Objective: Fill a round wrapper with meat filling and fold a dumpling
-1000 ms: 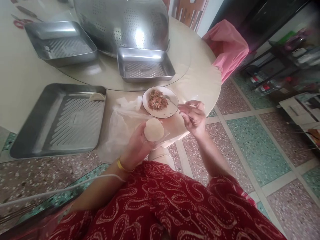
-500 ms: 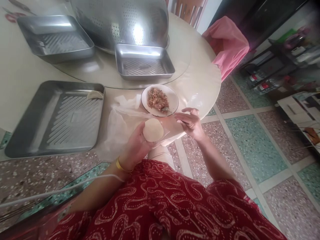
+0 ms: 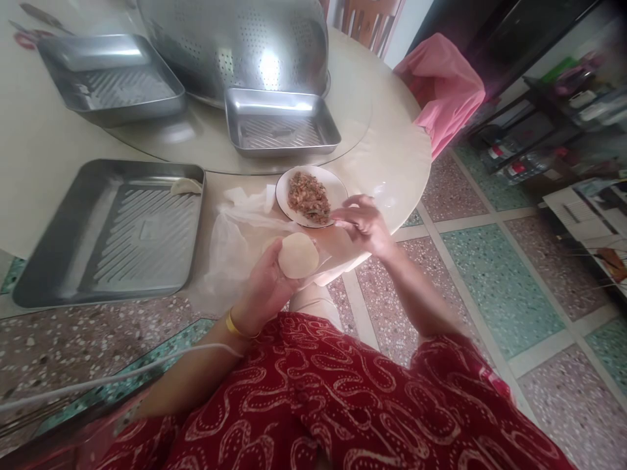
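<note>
My left hand (image 3: 268,277) is closed on a round, pale dumpling wrapper (image 3: 298,255), which lies flat across the palm and fingers. At the rim of a white plate (image 3: 337,189), my right hand (image 3: 361,225) pinches the handle of a spoon (image 3: 323,214). The spoon's bowl sits in the minced filling (image 3: 306,194), and most of the handle is hidden by my fingers. To the left, one folded dumpling (image 3: 186,187) lies in the far right corner of a large metal tray (image 3: 147,238).
Crumpled plastic wrap (image 3: 228,248) lies between the tray and my left hand. Behind the plate stand a smaller metal tray (image 3: 284,151), another tray (image 3: 122,117) and a big perforated metal colander (image 3: 206,39). Scissors (image 3: 24,40) lie at the far left. A white cable (image 3: 122,376) crosses my left forearm.
My right hand has moved left and slightly up, closer over the filling, and its fingers have drawn in around the spoon. The left hand keeps the wrapper nearly in place.
</note>
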The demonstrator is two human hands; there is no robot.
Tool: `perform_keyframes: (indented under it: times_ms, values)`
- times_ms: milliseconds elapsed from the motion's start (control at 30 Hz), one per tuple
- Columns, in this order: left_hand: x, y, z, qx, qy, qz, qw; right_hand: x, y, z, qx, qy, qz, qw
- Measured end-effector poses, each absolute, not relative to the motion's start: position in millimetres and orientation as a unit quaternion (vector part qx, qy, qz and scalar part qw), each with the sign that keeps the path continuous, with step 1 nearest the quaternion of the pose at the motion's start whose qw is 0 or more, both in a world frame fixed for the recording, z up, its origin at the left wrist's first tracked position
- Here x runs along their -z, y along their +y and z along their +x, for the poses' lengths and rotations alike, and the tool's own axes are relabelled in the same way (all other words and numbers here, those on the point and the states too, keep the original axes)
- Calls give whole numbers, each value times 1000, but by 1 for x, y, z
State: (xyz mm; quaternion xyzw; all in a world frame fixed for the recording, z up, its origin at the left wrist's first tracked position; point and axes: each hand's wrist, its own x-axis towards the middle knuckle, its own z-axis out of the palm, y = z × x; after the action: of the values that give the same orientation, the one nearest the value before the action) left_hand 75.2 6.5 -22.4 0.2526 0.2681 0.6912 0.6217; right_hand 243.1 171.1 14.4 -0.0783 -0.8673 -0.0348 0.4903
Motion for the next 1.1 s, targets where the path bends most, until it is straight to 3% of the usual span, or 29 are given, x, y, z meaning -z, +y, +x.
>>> perform_keyframes:
  times_ms: [267, 567, 733, 900, 1100]
  values:
    - [23, 4, 71, -693, 258, 256, 623, -26, 167, 237, 12, -837, -69, 542]
    - [21, 7, 77, -688, 266, 225, 636, -27, 147, 255, 95, -810, -177, 551]
    - [23, 5, 74, -694, 252, 243, 629, -24, 148, 236, 19, -795, -235, 560]
    - [21, 3, 74, -695, 266, 241, 623, -23, 149, 222, -23, -783, -189, 592]
    - [18, 1, 74, -699, 268, 227, 623, -28, 151, 226, 6, -837, -118, 534]
